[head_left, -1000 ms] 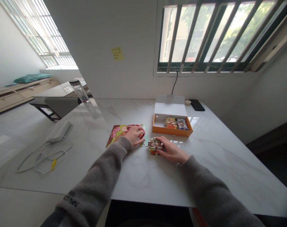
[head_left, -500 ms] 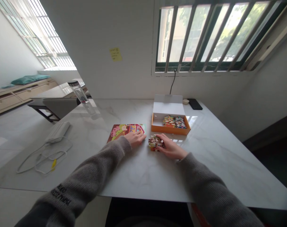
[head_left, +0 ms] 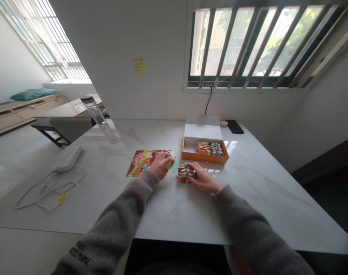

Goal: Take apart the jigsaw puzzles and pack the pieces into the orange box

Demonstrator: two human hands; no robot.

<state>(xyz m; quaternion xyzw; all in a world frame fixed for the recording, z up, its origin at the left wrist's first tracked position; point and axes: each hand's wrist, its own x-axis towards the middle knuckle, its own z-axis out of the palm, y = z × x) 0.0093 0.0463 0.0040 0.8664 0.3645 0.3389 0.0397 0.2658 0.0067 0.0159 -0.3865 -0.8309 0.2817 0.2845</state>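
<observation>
A colourful, partly built jigsaw picture [head_left: 141,160] lies flat on the white marble table [head_left: 248,183]. My left hand [head_left: 159,165] rests on its right edge, fingers curled and pinching a pale green puzzle piece [head_left: 174,165]. Just to the right, my right hand [head_left: 201,176] is wrapped round a stack of loose puzzle pieces [head_left: 185,172] on the table. Behind them stands an open orange box [head_left: 204,149] with a white lid, holding more stacked pieces.
A clear water bottle [head_left: 97,114] stands at the table's back left. A white power adapter [head_left: 67,158] with looped cables [head_left: 47,189] lies at the left. A black phone [head_left: 236,127] and a small round object sit near the wall under the barred window.
My left hand slid from lying flat on the picture to its right edge and now pinches a green piece. My right hand has stayed on the stack.
</observation>
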